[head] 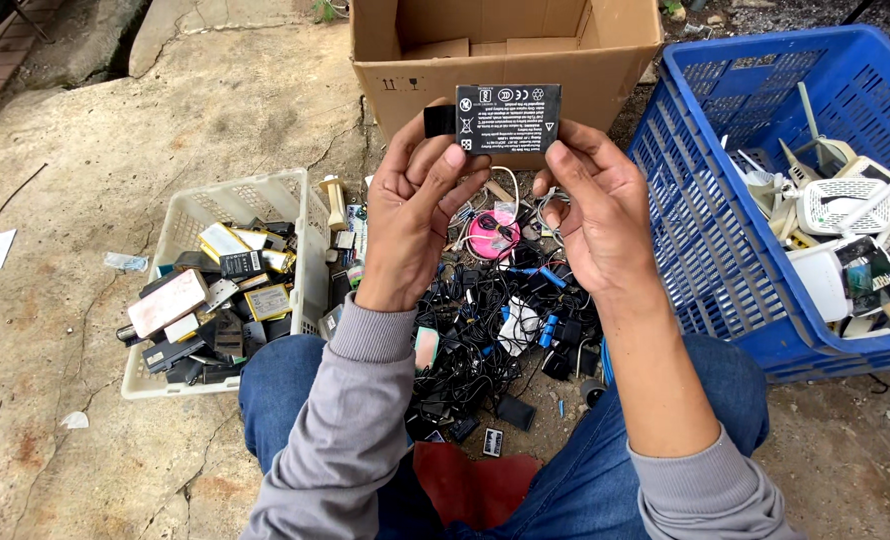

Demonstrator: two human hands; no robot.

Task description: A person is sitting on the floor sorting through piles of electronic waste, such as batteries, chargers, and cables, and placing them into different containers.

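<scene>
- left hand (420,205) pinches the left end of a flat black battery pack (506,118), thumb on its face, fingers behind
- right hand (595,205) closed on the pack's right lower corner, thumb tip against the edge
- pack held up label-side to camera, level, in front of an open cardboard box (510,45)
- below the grip: tangled pile of black cables and chargers (495,330) on the ground between the knees, pink round item (493,235) just under the hands
- left of the grip: white plastic basket (265,200) full of old phones and batteries
- right of the grip: blue crate (705,240) holding white routers (845,210)
</scene>
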